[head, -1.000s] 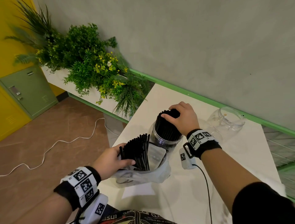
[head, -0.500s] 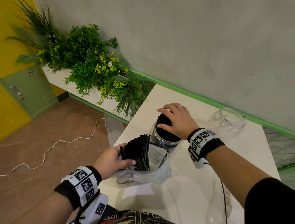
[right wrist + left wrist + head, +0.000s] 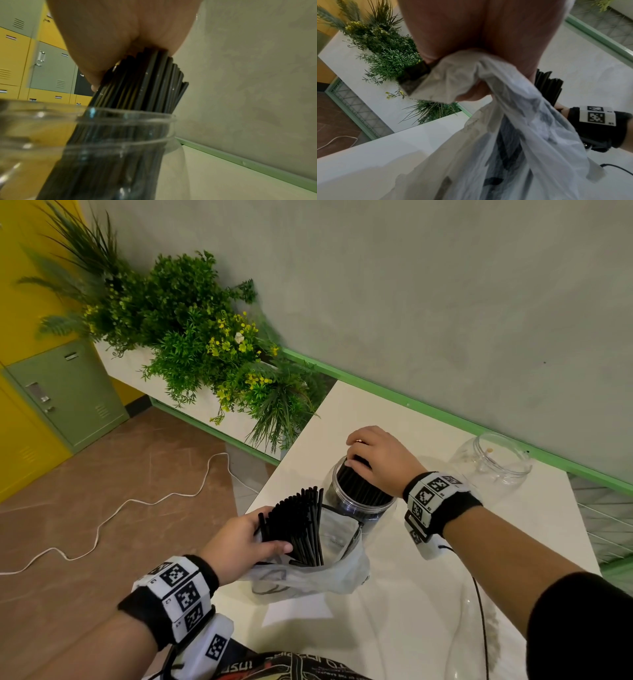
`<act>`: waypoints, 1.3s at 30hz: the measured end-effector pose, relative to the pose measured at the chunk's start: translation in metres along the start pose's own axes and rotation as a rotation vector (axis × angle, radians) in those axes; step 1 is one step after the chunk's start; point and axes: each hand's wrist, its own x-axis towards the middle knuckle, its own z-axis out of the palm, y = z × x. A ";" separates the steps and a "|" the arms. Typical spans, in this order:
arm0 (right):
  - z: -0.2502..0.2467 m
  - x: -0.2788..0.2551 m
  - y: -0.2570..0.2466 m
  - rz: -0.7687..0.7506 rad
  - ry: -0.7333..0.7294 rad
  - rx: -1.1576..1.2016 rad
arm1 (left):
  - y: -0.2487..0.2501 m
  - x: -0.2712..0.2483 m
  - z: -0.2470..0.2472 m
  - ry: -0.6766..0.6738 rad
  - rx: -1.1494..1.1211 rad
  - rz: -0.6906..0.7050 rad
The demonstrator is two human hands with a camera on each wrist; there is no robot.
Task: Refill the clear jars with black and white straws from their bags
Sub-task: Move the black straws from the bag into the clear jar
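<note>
A clear jar (image 3: pixel 359 501) (image 3: pixel 130 128) stands on the white table (image 3: pixel 513 535), packed with black straws (image 3: pixel 142 81). My right hand (image 3: pixel 376 460) lies on top of them, fingers curled over the straw tops at the jar's mouth. In front of the jar my left hand (image 3: pixel 243 546) grips a translucent plastic bag (image 3: pixel 308 577) (image 3: pixel 513 121) together with the bundle of black straws (image 3: pixel 298 525) that sticks up out of it. A second, clear jar (image 3: pixel 493 463) stands at the back right with no straws in it.
A planter of green plants (image 3: pixel 191 344) stands left of the table's far corner. A white cable (image 3: pixel 113 508) runs over the brown floor. A clear curved object (image 3: pixel 479 628) sits at the near right. A green rail (image 3: pixel 445 419) runs along the wall behind the table.
My right hand has pushed the black straws further down into the jar and shifted to the far side of its mouth. My left hand and the bag have stayed put.
</note>
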 end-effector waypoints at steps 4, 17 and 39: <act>-0.008 -0.012 -0.003 0.139 0.239 -0.033 | 0.000 0.000 -0.001 0.000 -0.004 -0.002; 0.000 -0.010 -0.003 0.410 -0.131 0.112 | 0.002 0.001 0.000 -0.001 -0.012 0.016; 0.001 0.021 -0.001 0.300 -0.304 -0.016 | -0.002 -0.001 0.000 0.019 0.029 0.012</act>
